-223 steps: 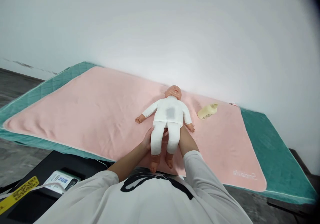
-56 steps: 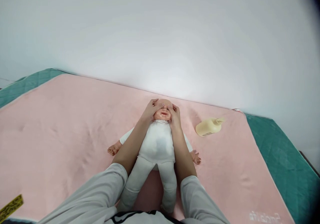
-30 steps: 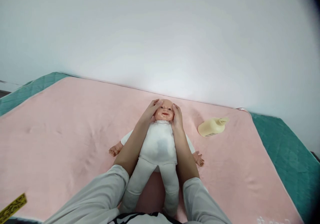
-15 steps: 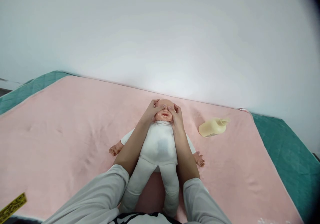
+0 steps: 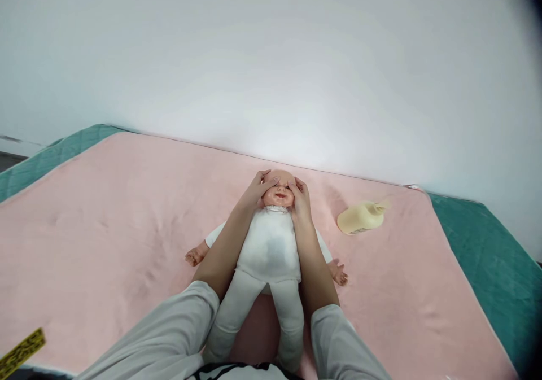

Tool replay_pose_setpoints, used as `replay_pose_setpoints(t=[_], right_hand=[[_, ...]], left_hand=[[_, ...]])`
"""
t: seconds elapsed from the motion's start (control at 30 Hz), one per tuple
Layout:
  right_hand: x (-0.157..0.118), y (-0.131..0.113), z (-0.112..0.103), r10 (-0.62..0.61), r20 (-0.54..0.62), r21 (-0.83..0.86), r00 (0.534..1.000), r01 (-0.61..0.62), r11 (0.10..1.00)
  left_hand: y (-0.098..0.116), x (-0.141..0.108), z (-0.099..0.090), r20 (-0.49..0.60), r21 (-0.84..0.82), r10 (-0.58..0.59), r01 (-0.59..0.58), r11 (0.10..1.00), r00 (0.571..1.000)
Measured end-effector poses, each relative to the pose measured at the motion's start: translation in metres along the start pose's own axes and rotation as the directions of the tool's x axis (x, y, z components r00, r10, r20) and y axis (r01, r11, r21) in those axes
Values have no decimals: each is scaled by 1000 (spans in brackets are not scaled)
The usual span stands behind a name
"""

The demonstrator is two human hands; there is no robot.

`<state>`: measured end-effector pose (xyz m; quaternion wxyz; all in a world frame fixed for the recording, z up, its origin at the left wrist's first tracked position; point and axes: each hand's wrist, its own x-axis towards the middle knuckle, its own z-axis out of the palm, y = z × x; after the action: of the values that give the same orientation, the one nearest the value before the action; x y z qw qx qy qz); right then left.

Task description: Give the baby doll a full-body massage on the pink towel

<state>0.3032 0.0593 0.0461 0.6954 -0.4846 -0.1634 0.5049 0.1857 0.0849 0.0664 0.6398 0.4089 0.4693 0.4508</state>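
A baby doll (image 5: pixel 271 250) with a white cloth body lies on its back, its feet toward me and its arms spread out. My left hand (image 5: pixel 259 188) cups one side of the doll's head, with the thumb laid across the brow and eye. On the other side, my right hand (image 5: pixel 300 197) holds the head with bent fingers, its thumb at the outer part of the eye. The doll's mouth and part of its eyes show between my thumbs. Its upper arms are partly hidden behind my forearms.
A pale yellow pump bottle (image 5: pixel 361 218) lies on its side to the right of the doll. Beneath is a pink sheet (image 5: pixel 105 227) over a green quilted cover (image 5: pixel 486 250). A white wall (image 5: pixel 271 69) rises along the far edge. A yellow patterned strip (image 5: pixel 22 352) shows at lower left.
My thumbs have slid apart over the doll's face, the right one outward, uncovering more of the eyes. Both hands stay at the head. The view has shifted slightly.
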Motion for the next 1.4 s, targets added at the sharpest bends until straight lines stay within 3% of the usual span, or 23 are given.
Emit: replay_pose_setpoints(t=[0.5, 0.77, 1.0, 1.4], right_hand=[[2, -4, -1, 79, 5, 98, 997, -79, 992], [8, 0, -7, 91, -3, 129, 996, -89, 988], [0, -2, -2, 51, 12, 70, 999, -51, 996], [10, 14, -11, -74, 37, -124, 997, 78, 989]], left_hand=[[-5, 8, -4, 25, -142, -1, 4, 990, 1000], [-1, 5, 0, -16, -128, -37, 35, 991, 999], [-2, 2, 1, 9, -144, -7, 9, 990, 1000], [-15, 12, -5, 2, -3, 36, -36, 999, 999]])
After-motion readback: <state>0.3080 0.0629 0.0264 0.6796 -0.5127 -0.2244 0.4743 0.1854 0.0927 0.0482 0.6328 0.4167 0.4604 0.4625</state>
